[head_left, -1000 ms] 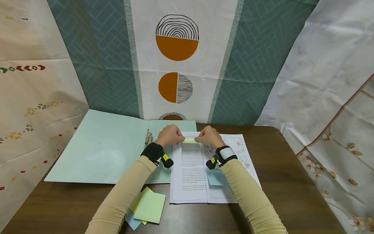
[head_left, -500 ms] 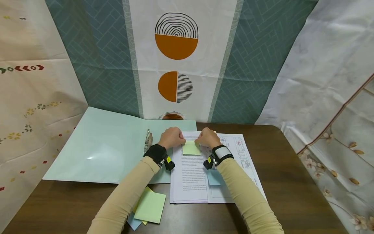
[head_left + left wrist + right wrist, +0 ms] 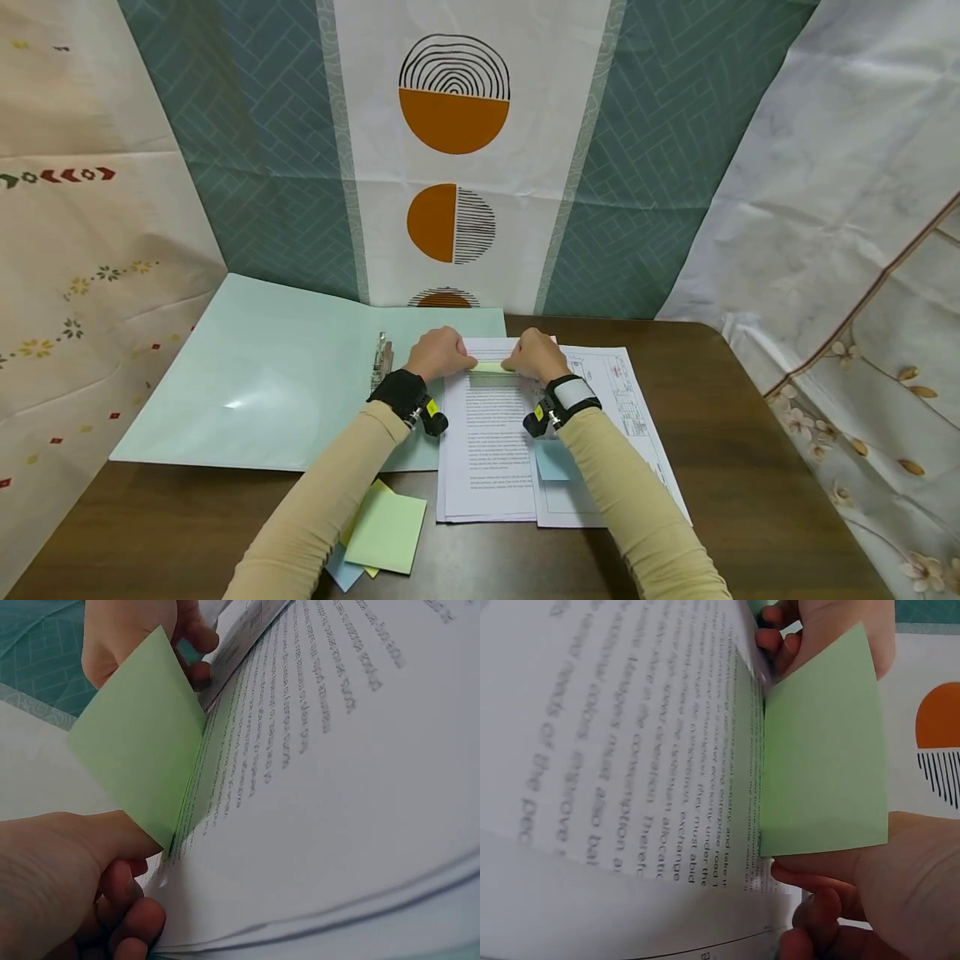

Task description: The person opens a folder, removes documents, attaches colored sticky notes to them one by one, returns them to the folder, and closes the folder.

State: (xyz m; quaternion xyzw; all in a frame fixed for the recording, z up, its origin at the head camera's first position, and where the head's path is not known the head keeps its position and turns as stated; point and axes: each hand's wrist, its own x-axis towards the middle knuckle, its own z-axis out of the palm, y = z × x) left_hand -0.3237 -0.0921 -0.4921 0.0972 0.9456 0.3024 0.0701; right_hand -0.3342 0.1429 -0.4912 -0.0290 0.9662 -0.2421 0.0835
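Green note (image 3: 489, 367), one, square: just turned from lying face-up to the head view to standing steeply off the printed page (image 3: 497, 454), so that only a thin strip shows from above; both wrist views give its face nearly whole. Bearing on the work, as judged: the note is in mid-handling at the far part of the page, its lower edge at the print, not laid flat. Left hand (image 3: 438, 353): thumb and fingers drawn together, curled, pinching the note's left lower corner. Right hand (image 3: 536, 355): same closed pinch at the right lower corner; exact contact partly hidden on both sides. Against the frame half a second ago: drawing sheet (image 3: 637, 400), right of the page, sits slightly farther right and nearer, its blue note (image 3: 555, 461) moving with it; both hands keep nearly the same place. Unaltered: pale green folder (image 3: 277, 383), open at left, with metal clip (image 3: 381, 360); loose sticky notes (image 3: 386, 533), green over yellow and blue, on the near part of the brown surface (image 3: 757, 467), left of the page.
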